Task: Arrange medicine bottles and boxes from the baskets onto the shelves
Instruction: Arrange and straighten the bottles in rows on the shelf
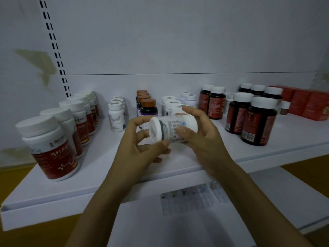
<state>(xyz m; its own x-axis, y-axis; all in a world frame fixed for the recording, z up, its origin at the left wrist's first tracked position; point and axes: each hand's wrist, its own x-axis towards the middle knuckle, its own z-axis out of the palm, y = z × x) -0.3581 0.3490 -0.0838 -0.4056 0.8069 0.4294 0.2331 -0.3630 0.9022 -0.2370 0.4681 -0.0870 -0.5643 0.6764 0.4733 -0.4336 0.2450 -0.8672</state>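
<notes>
White shelf (99,157) already carries much of your stock: red boxes (309,104) at the far right and rows of dark bottles (258,122) and pale ones. No basket shows, so what's left is unclear. You hold a white bottle (170,129) sideways above the shelf front, with your right hand (206,141) wrapped round its body. Your left hand (140,152) seems to pinch its cap (154,129). Its contents are hidden.

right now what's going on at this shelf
A person holds a white bottle on its side in both hands, over the shelf: left hand at the cap end, right hand round the body. It is not yet set down. The shelf already carries rows of red-label bottles on the left, dark bottles on the right and red boxes at the far right.
</notes>
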